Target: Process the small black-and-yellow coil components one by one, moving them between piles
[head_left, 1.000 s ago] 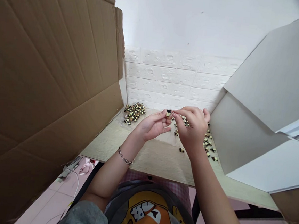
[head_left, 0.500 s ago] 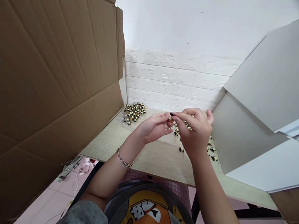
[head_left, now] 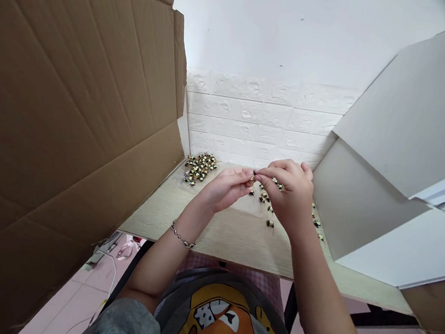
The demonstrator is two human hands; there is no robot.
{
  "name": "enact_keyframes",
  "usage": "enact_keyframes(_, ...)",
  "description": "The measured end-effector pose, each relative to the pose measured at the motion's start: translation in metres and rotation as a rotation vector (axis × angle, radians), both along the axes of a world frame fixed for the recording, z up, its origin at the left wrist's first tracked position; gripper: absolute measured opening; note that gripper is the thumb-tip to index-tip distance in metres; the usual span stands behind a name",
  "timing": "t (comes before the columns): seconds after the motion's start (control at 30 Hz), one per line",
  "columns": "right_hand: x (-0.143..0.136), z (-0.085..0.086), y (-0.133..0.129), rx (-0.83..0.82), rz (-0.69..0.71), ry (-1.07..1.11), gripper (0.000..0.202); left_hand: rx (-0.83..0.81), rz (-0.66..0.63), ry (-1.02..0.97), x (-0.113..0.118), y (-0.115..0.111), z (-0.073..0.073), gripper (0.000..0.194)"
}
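Between the fingertips of both hands is a small yellow-and-black coil [head_left: 252, 177], mostly covered by the fingers. My left hand [head_left: 228, 189] is closed, pinching it between thumb and fingers from the left. From the right, my right hand [head_left: 288, 193] grips its dark end with thumb and forefinger. Loose coils of the same kind [head_left: 270, 223] lie on the table below and behind the right hand, partly hidden by it. A denser heap of coils [head_left: 199, 167] sits at the back left on clear plastic.
The pale wooden table [head_left: 216, 234] meets a white brick-patterned wall [head_left: 246, 109]. A tall brown cardboard sheet [head_left: 84, 97] closes off the left side, and grey-white panels [head_left: 379, 201] stand on the right. Several coils [head_left: 316, 223] lie along the right panel.
Both hands have shifted very slightly, the right one a little to the left. The coil between the fingertips is turned a bit and shows less of its yellow side.
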State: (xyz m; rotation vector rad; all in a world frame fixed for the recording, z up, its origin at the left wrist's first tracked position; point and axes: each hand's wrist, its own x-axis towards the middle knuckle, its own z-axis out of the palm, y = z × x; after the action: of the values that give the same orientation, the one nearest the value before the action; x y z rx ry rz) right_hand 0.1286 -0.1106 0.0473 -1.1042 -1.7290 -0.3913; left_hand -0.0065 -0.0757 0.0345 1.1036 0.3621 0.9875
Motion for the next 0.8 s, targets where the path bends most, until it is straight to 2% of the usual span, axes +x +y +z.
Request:
enact_keyframes(0.13, 0.002, -0.001, 0.002, -0.010, 0.012, 0.010, 0.010, 0.065, 0.002, 0.060, -0.001, 0.001, -0.001, 0.014)
enact_keyframes(0.2, 0.003, -0.002, 0.002, -0.032, 0.035, 0.018, 0.008, 0.105, 0.062, 0.086, -0.001, 0.002, -0.002, 0.016)
enact_keyframes(0.27, 0.004, -0.002, 0.002, -0.081, 0.113, 0.067, 0.008, 0.168, 0.187, 0.096, 0.000, 0.002, -0.002, 0.017)
enact_keyframes(0.37, 0.006, -0.001, 0.002, -0.192, 0.284, 0.273, 0.014, 0.322, 0.454, 0.159, 0.000, 0.002, -0.003, 0.020)
enact_keyframes(0.5, 0.005, -0.004, 0.006, -0.430, 0.397, 0.638, 0.024, 0.692, 0.861, 0.374, -0.001, -0.001, -0.003, 0.018)
enact_keyframes(0.6, 0.001, -0.007, 0.012, -0.614, 0.557, 0.879, 0.025, 0.967, 1.103, 0.525, -0.002, -0.003, -0.004, 0.016)
enact_keyframes(0.7, -0.003, -0.009, 0.015, -0.754, 0.710, 1.024, 0.024, 1.135, 1.260, 0.663, -0.001, -0.005, -0.006, 0.016)
enact_keyframes(0.8, -0.005, -0.009, 0.015, -0.838, 0.814, 1.083, 0.023, 1.251, 1.338, 0.715, 0.001, -0.005, -0.008, 0.014)
